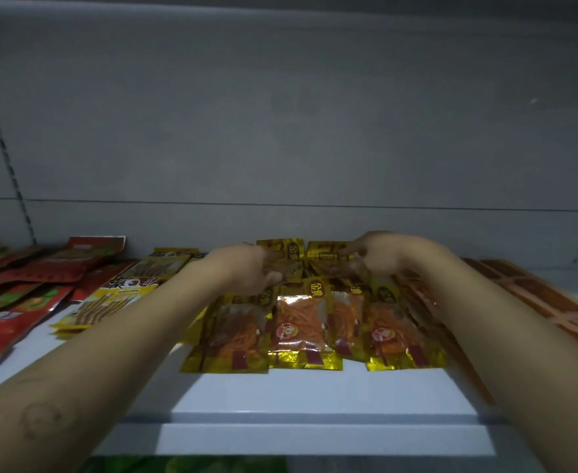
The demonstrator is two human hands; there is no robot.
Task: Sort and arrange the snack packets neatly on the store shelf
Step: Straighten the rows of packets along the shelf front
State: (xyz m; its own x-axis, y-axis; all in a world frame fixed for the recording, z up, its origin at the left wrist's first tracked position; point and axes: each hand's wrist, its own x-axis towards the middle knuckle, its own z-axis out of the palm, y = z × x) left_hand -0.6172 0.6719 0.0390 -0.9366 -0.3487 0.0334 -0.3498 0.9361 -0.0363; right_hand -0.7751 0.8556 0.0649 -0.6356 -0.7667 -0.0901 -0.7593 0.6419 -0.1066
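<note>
Both your arms reach in over the shelf (301, 394), hands at the back of the gold packet pile in the middle. Your L hand (246, 269) sits at the left rear gold pkt (282, 249): fingers curled, thumb tucked below, pinching that pkt's near-left edge as far as the blur lets you see. Your R hand (376, 256) is on the right rear gold pkt (325, 251), index finger stretched out toward its top band; can't tell if the fingers pinch it or just touch, too smeared. The two rear pkts stand side by side against the grey back panel (280, 131), tops tilted up. In front of them, the front-row gold pkts (297, 322) lie flat, overlapping w/ clear windows showing orange strips, bottoms toward the shelf's front edge. Left of your L forearm: yellow pkts (110, 298) in a loose stack, then red pkts (14, 302) scattered further left. Beside your R forearm, orange-brown pkts (536, 295) lie in a line along the shelf.
</note>
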